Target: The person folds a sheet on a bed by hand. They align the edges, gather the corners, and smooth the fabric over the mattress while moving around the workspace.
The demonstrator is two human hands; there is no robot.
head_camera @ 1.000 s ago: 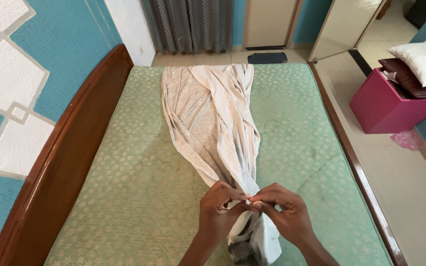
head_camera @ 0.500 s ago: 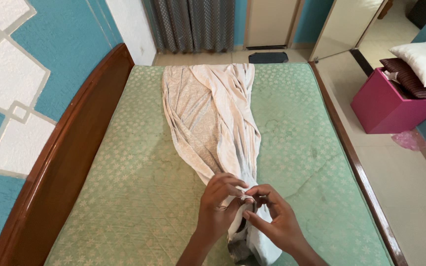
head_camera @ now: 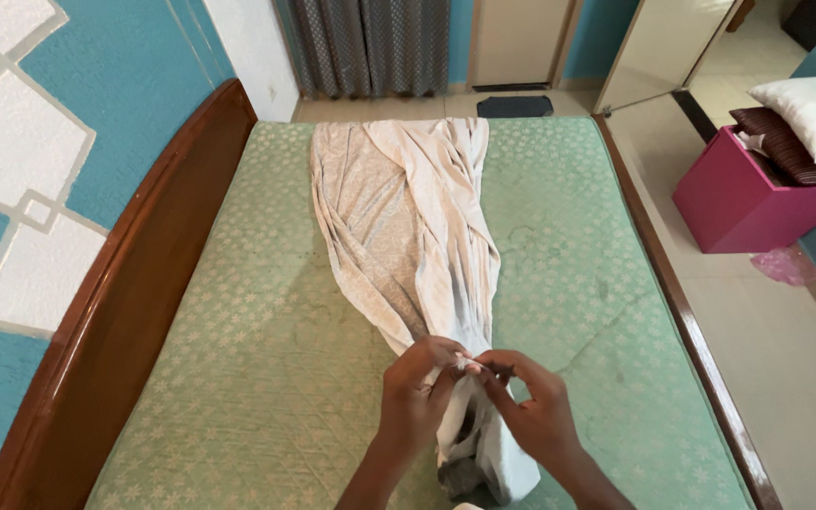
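Long, bunched beige patterned cotton sheet [head_camera: 408, 227] lying lengthwise down the green quilted mattress [head_camera: 238, 359], unspread. Near end pinched by left hand [head_camera: 415, 401] and right hand [head_camera: 531, 411], grips narrow; unfolding barely begun.

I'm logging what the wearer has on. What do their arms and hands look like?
Both forearms are bare, with no sleeve reaching into view. The left hand and right hand wear no gloves, and no rings, watch or bracelets show.
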